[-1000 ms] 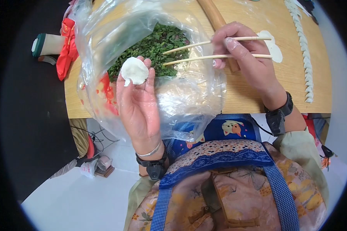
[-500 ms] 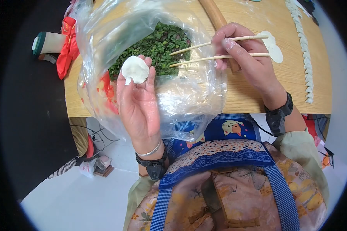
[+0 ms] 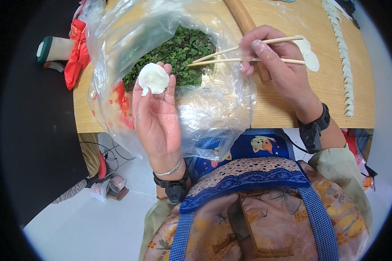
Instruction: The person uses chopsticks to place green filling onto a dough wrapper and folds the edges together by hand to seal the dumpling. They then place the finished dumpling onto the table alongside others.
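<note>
Blue apron with gingham straps, cartoon cats and lace. Pale green sleeves, black wrist straps, silver bangle.

My wooden table bore an open clear bag towards its left side. Just right of the bag lay a rolling pin; beyond that, some thin wrappers overlapped, and a long dough row ran near the right edge.
</note>
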Available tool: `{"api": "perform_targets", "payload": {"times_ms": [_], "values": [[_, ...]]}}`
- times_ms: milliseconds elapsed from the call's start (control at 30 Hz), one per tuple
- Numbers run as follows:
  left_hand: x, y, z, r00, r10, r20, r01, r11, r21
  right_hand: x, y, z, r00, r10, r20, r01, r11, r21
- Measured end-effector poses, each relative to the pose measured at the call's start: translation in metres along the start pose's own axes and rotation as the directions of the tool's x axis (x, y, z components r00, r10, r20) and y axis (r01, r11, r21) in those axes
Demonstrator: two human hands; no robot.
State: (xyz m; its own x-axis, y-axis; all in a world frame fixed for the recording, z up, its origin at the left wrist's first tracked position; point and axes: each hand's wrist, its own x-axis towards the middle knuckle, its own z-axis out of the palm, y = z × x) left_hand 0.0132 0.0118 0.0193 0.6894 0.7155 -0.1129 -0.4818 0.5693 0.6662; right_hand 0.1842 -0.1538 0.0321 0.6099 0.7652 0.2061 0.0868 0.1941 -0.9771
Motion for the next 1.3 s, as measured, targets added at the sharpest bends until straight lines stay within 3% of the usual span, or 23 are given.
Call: {"api": "perform_targets", "payload": {"times_ms": [167,367,533,633,967,1300], "values": [[0.000,0.000,-0.001,1.000,-0.002,-0.004,0.002,1.000,0.004,0.000,-0.002,-0.002,0.999,-0.006,-0.040,0.007,0.999,0.040],[0.000,-0.001,-0.001,1.000,-0.004,0.005,0.004,1.000,-0.002,0.001,-0.004,-0.001,0.996,0.090,0.026,-0.091,0.995,0.051],[0.000,-0.001,-0.001,1.000,0.000,0.006,0.000,1.000,0.021,0.000,0.001,0.000,1.000,0.014,-0.014,-0.014,1.000,0.001],[0.000,-0.001,0.000,1.000,0.003,0.005,-0.003,1.000,0.024,0.000,-0.004,-0.001,0.998,0.049,-0.049,-0.049,0.999,0.006],[0.000,-0.003,0.003,1.000,0.010,0.023,-0.011,0.999,0.040,0.002,-0.004,-0.012,0.996,-0.082,-0.035,0.084,0.994,0.062],[-0.003,-0.007,0.016,0.995,-0.102,0.024,0.101,0.995,0.022,-0.003,-0.011,-0.009,0.983,-0.175,-0.044,0.180,0.975,0.129]]}}
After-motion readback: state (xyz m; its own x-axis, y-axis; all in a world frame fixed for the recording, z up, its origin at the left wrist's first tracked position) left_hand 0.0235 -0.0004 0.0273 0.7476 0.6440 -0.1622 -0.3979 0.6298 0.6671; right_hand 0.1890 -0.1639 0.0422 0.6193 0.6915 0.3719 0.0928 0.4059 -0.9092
